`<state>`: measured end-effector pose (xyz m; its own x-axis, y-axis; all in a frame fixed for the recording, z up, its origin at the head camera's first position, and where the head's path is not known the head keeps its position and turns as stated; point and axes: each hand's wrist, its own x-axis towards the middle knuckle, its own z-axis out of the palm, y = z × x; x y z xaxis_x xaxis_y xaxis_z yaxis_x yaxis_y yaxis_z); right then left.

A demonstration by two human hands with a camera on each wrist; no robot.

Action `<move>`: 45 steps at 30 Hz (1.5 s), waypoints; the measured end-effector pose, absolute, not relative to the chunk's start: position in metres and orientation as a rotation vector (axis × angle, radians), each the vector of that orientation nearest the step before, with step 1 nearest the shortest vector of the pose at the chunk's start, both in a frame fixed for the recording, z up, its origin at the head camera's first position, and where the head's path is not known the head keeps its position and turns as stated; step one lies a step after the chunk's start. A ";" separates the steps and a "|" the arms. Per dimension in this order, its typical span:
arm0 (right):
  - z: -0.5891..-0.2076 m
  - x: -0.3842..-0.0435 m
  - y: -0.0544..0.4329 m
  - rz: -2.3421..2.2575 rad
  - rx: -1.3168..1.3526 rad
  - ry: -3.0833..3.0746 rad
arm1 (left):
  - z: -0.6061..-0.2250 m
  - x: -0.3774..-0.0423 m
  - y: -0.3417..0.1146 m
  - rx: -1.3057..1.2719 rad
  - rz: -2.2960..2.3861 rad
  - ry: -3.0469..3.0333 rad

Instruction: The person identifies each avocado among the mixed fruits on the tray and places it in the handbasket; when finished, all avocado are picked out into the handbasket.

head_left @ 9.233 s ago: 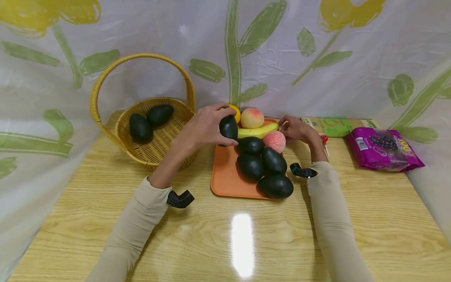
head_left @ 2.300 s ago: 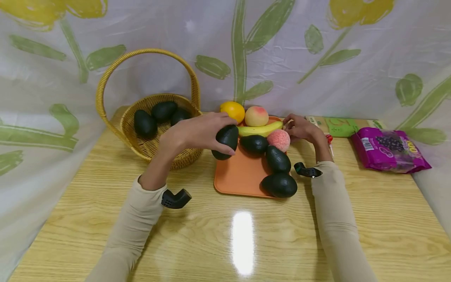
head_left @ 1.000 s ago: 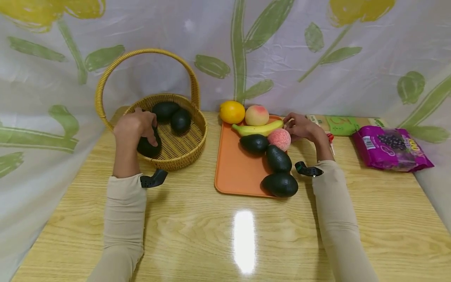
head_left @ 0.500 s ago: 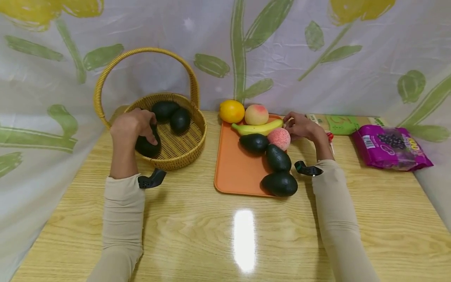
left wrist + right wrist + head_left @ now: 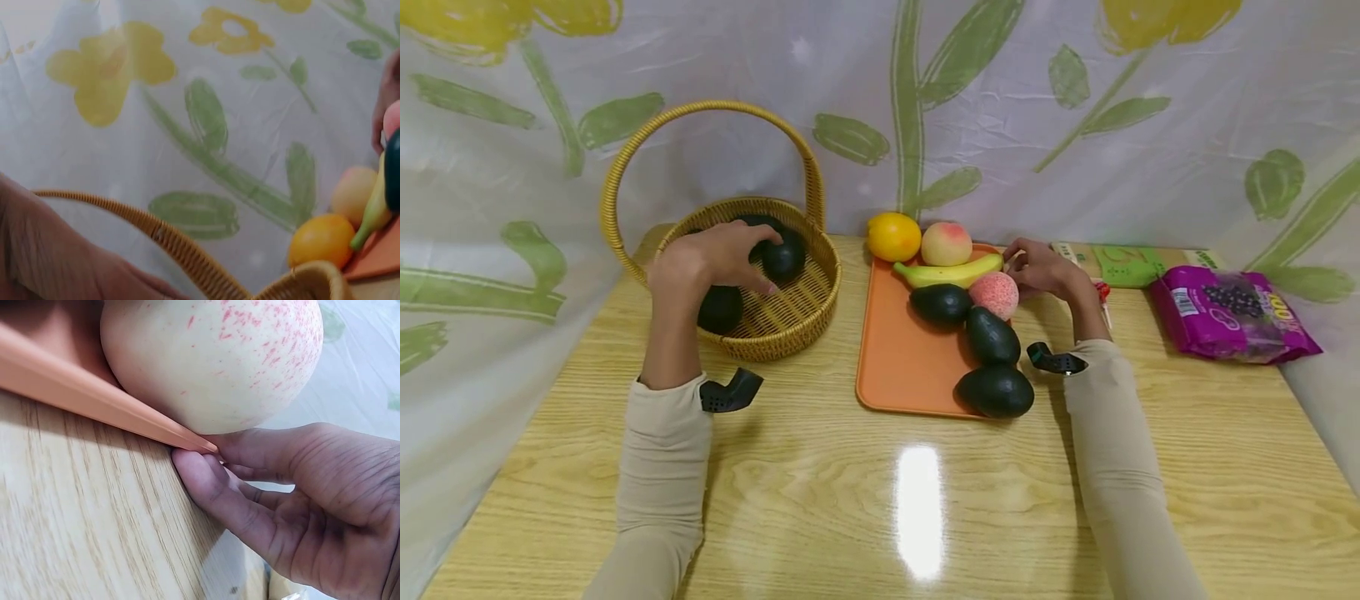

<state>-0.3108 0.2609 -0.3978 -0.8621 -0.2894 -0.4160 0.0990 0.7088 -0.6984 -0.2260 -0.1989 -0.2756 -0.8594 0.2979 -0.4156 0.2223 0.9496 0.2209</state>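
Observation:
My left hand (image 5: 711, 257) is over the wicker basket (image 5: 797, 337), thumb and fingers spread apart with nothing gripped. Below it lies one dark avocado (image 5: 721, 310). Two more avocados, one of them round-looking (image 5: 784, 258) from this angle, sit by the fingertips, the rear one partly covered; contact cannot be told. My right hand (image 5: 1041, 271) pinches the edge of the orange tray (image 5: 895, 358), as the right wrist view shows, close beside a pink-specked peach (image 5: 212, 362). Three avocados lie on the tray near a banana (image 5: 951, 273), a pink peach (image 5: 994, 295) and another peach (image 5: 947, 245).
A lemon (image 5: 894, 237) sits at the tray's far left corner. On the right are a purple grape-printed packet (image 5: 1232, 312), a green and tan packet (image 5: 1131, 265) and a red lollipop (image 5: 1102, 292). The basket's tall handle (image 5: 722, 107) arches above it. A flowered curtain hangs behind.
Over these frames two avocados have gone from tray to basket in my left hand. It has just let go of the latest and shifted slightly right. My right hand stays at the tray.

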 end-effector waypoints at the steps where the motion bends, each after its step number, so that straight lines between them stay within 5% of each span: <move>1: -0.398 -0.311 0.262 -1.027 -0.143 2.407 | -0.274 -0.225 -0.195 0.417 0.240 2.643; 10: -0.406 -0.315 0.270 -1.029 -0.166 2.426 | -0.268 -0.205 -0.155 0.792 0.385 2.598; 23: -0.401 -0.312 0.267 -1.037 -0.155 2.417 | -0.312 -0.215 -0.074 1.188 0.449 2.440; 32: -0.406 -0.314 0.268 -1.066 -0.150 2.400 | -0.362 -0.216 -0.038 1.219 0.477 2.451; 45: -0.404 -0.313 0.269 -1.044 -0.160 2.414 | -0.359 -0.211 -0.036 1.184 0.503 2.542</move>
<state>-0.3134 0.2687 -0.4035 -0.8673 -0.2967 -0.3998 0.0881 0.6989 -0.7097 -0.2110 -0.0364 -0.3593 -0.6193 0.7768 -0.1142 0.6749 0.6009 0.4283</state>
